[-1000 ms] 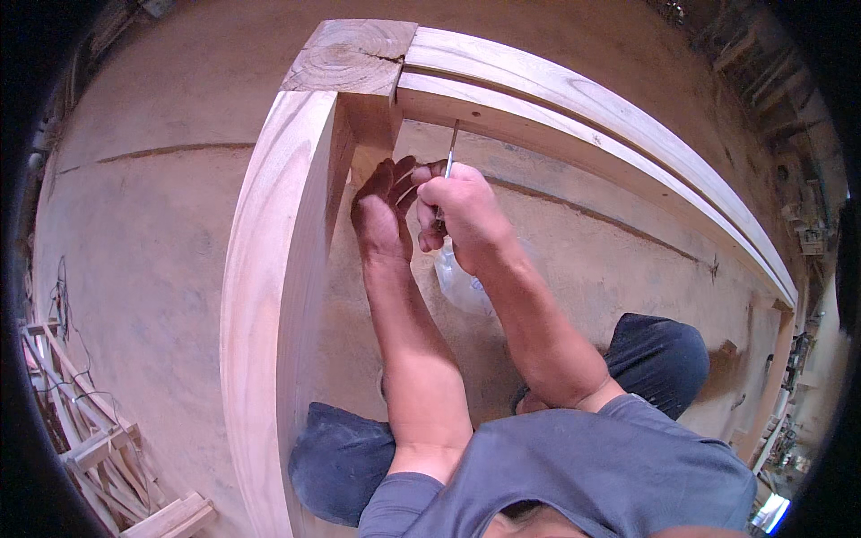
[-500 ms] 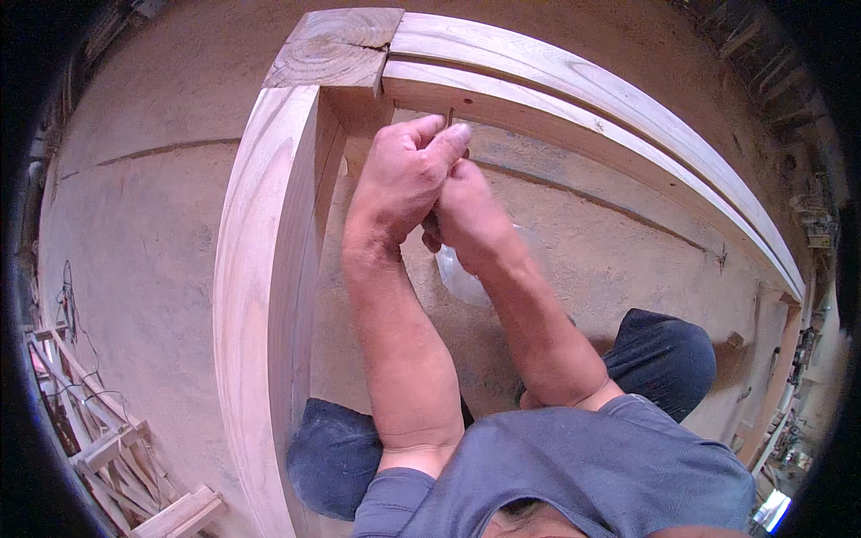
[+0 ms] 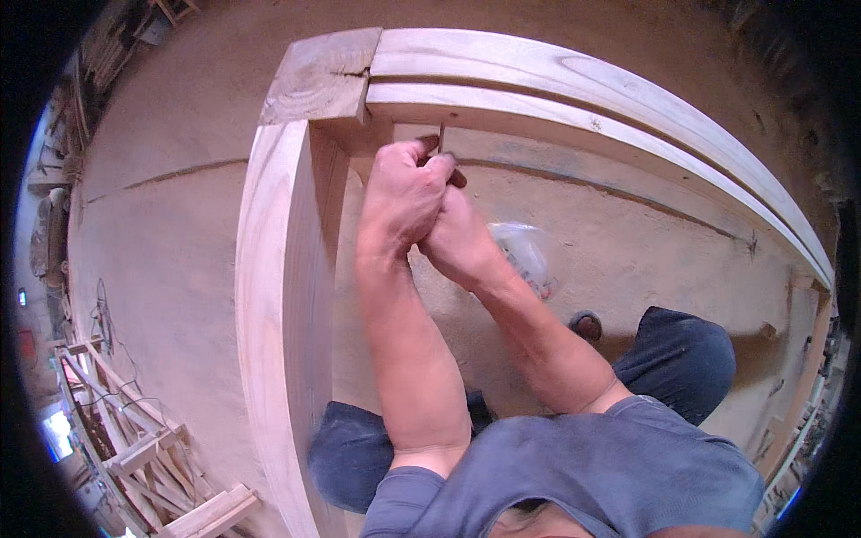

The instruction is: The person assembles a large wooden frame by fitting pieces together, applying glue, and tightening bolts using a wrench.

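Note:
Close under the inner rail [image 3: 511, 112] of a pale wooden frame, my two hands are together. My left hand [image 3: 404, 193] is closed, thumb and forefinger pinching a thin metal rod [image 3: 441, 134] that points up to the rail's inner face. Whether the rod is a screw or a tool's shaft I cannot make out. My right hand [image 3: 457, 238] is closed just below and against the left. Its fingers are mostly hidden, as is whatever they hold. A square corner post [image 3: 318, 85] with a cracked end joins the rails beyond my left hand.
A thick side beam [image 3: 273, 260] runs down along my left arm. On the dusty floor right of my hands lies a clear plastic bag [image 3: 520, 251] with small things in it. Wooden offcuts [image 3: 148, 457] are piled at lower left. A second rail [image 3: 574, 67] runs along the far side.
The view has shifted, so the frame sits slightly lower and further right. My hands stay together under the rail, the right one turned. More of the plastic bag shows now.

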A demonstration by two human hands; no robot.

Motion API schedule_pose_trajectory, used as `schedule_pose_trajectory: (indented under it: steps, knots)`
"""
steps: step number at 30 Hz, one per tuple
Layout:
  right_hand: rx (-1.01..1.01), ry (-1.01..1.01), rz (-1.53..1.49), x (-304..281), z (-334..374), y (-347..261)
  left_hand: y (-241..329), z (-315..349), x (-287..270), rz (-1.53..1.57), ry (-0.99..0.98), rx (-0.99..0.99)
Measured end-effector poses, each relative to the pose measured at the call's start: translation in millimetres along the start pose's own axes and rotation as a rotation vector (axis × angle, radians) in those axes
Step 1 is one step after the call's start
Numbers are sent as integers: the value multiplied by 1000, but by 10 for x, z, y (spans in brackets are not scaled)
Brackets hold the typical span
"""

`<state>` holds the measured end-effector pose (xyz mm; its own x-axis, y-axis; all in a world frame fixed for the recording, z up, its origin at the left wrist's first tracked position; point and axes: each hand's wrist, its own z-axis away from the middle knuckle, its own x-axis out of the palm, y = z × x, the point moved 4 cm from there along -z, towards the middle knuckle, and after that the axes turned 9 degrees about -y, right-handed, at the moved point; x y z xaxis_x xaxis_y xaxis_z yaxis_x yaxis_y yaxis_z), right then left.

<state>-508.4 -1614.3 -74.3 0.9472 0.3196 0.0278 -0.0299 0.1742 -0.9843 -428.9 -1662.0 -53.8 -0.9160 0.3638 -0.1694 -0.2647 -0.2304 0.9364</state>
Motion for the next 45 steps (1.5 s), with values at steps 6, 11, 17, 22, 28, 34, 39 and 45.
schedule_pose_trajectory:
  steps: [6, 11, 17, 22, 28, 34, 39, 45]
  knots:
    - [73, 18, 576, -274, -522, 942, -554, -568, 258, 55, 22, 168]
    - [78, 33, 20, 81, -57, 2, 48, -45, -83, 314, -61, -190]
    - [-14, -14, 68, 82, -137, 295, 48, -139, 58, -10, -31, -161]
    - [68, 0, 229, -88, -130, 275, -39, -143, 253, -252, 49, -113]
    - [111, -248, -272, -109, 34, 96, 238, -8, 111, -219, -29, -256]
    - [195, -388, -277, -669, 108, 276, 373, 96, 101, -529, 31, -113]
    - [-282, 211, -207, -835, 66, 140, 331, 135, 132, -274, 10, -143]
    - [-473, 295, 264, -653, -93, 245, -523, 8, 183, -415, 200, 236]
